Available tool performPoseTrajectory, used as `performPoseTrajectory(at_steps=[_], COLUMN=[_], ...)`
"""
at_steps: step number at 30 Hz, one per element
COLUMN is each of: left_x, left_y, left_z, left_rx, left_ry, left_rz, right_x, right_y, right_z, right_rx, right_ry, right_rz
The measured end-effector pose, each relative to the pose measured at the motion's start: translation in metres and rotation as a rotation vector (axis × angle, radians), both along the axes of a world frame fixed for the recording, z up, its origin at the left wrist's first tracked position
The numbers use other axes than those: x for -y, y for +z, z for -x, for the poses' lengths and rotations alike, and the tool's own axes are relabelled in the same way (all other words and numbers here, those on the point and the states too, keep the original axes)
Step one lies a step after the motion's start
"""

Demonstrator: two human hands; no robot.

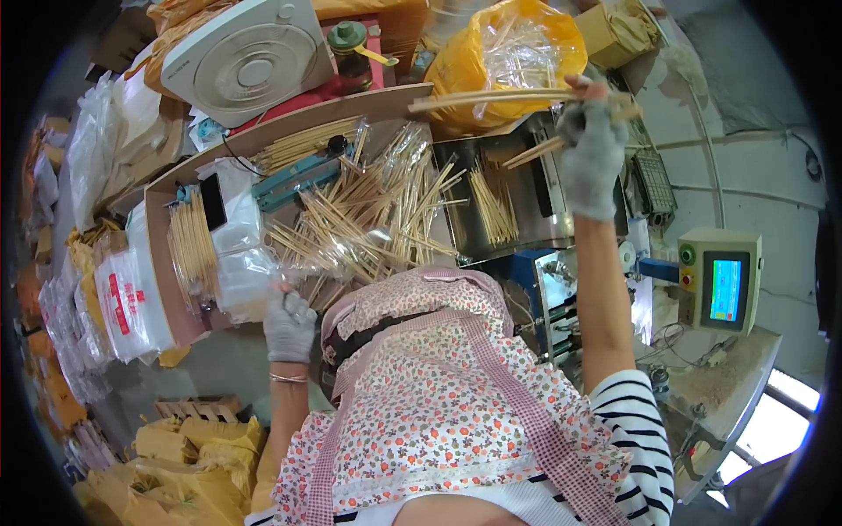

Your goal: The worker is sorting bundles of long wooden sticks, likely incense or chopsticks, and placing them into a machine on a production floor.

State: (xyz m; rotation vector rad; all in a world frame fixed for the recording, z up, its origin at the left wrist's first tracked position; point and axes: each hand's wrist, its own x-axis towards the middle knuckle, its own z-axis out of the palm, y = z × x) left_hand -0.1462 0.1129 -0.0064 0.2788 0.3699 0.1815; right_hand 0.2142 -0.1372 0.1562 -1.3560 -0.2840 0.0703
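My right hand [592,162], in a grey-white glove, is raised over the machine side and closed on several wooden chopsticks [491,98]. They point left across the front of the yellow bag; a shorter pair [533,152] sticks out lower from the same hand. My left hand [290,326], also gloved, is low at the near edge of the worktable with its fingers drawn together. Clear film lies by its fingertips, and whatever they pinch is too small to make out. Between the hands spreads a loose heap of chopsticks [368,206], some in clear wrappers.
A metal tray [491,206] holds more chopsticks. Left stand a chopstick bundle [191,241], a black phone [212,202] and plastic bags [241,272]. Behind are a white fan [254,70], a green-lidded jar [351,53] and a yellow bag [447,74]. A control screen [725,289] is right.
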Motion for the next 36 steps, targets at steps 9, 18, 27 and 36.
performPoseTrajectory(at_steps=[9,18,27,36], left_x=[0.067,0.058,0.072,0.072], left_y=[0.117,0.102,0.103,0.098], left_z=[-0.125,-0.107,-0.107,-0.105], left_rx=[-0.449,-0.467,-0.376,-0.419], left_ry=[-0.155,-0.213,-0.298,-0.235], left_rz=[-0.341,-0.658,-0.903,-1.043], right_x=[-0.039,-0.038,-0.084,-0.090], right_y=[-0.044,-0.048,-0.052,-0.050], right_z=[0.140,0.100,0.101,0.107], right_rx=[1.375,0.169,-0.393,-0.366], right_ry=[0.911,0.513,0.676,0.698], right_rz=[0.761,0.505,0.260,0.265])
